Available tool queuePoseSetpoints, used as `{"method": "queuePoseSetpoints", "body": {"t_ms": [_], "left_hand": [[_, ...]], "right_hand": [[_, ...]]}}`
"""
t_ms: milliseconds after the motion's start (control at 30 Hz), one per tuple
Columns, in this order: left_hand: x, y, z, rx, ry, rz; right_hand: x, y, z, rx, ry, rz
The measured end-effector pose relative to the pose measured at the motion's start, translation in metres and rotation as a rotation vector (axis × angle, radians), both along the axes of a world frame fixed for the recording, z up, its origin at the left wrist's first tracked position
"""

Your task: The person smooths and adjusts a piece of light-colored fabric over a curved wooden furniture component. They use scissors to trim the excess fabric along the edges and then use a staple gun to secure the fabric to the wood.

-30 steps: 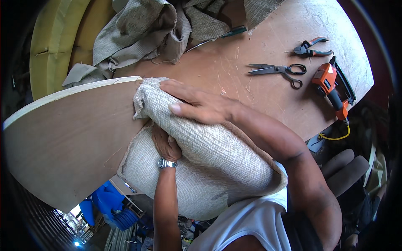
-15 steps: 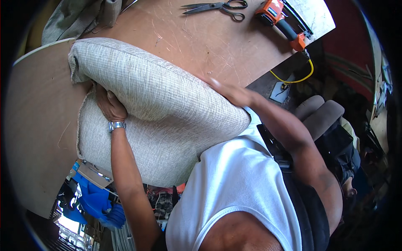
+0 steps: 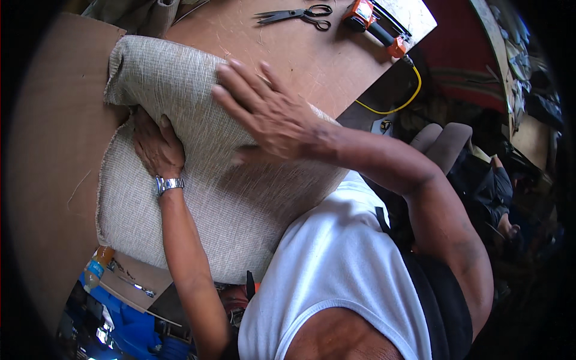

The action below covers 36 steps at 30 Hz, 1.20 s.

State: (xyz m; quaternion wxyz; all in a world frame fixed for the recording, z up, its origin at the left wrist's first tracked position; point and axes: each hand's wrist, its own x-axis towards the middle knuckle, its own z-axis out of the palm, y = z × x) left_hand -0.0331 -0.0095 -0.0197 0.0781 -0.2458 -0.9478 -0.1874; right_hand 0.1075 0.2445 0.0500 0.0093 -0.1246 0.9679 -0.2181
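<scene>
Down the left side of my feed a brown wooden panel (image 3: 51,153) fills the frame from top to bottom, and near the lower left a bottle with a blue label (image 3: 95,270) shows beyond the fabric's edge, with bright blue material (image 3: 132,327) below it. A bunched grey-brown cloth (image 3: 129,17) lies at the upper left. From there to the middle of the frame spreads the pale woven fabric (image 3: 207,174) I'm working on, one part of it raised in a broad fold across the top, its left end against the panel. My left hand (image 3: 159,144), wearing a metal watch (image 3: 169,185) at the wrist, lies flat on the fabric just below the fold; its fingers are nearly together, the thumb standing apart. Near the centre my right hand (image 3: 279,123) is over the fold, fingers spread and grasping nothing; it is blurred, so I can't tell whether it touches the cloth. A white sleeveless top (image 3: 330,258) takes up the lower middle. At the top, on the brown counter (image 3: 324,78), I have dark scissors (image 3: 298,13) with blades pointing left and, right of them, an orange-and-black power tool (image 3: 378,30). Its yellow hose (image 3: 414,90) curves down off the counter, and another person's hand (image 3: 510,231) shows at the far right.
</scene>
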Motion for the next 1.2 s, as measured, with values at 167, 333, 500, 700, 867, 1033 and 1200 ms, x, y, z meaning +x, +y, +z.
{"method": "queuePoseSetpoints", "body": {"t_ms": [167,333,500,700,867,1033,1200], "left_hand": [[0.004,-0.001,-0.002,-0.021,0.003,0.023],[-0.012,-0.022,-0.021,0.044,0.105,-0.020],[-0.011,-0.024,-0.012,0.082,0.042,0.069],[0.004,-0.024,0.004,0.105,0.089,0.071],[0.002,-0.010,0.014,0.101,-0.041,0.130],[-0.007,-0.024,-0.013,0.205,0.202,0.054],[-0.017,-0.010,-0.022,0.064,-0.054,0.094]], "right_hand": [[-0.066,-0.067,-0.007,0.684,0.213,0.148],[-0.088,-0.101,-0.017,0.760,0.327,0.192],[0.028,-0.023,0.021,0.068,0.114,0.243],[0.186,0.030,0.002,0.358,-0.200,0.262],[0.128,-0.025,-0.036,0.218,-0.193,0.333],[0.066,-0.069,-0.027,0.150,-0.093,0.456],[0.003,-0.114,-0.024,0.168,-0.006,0.515]]}}
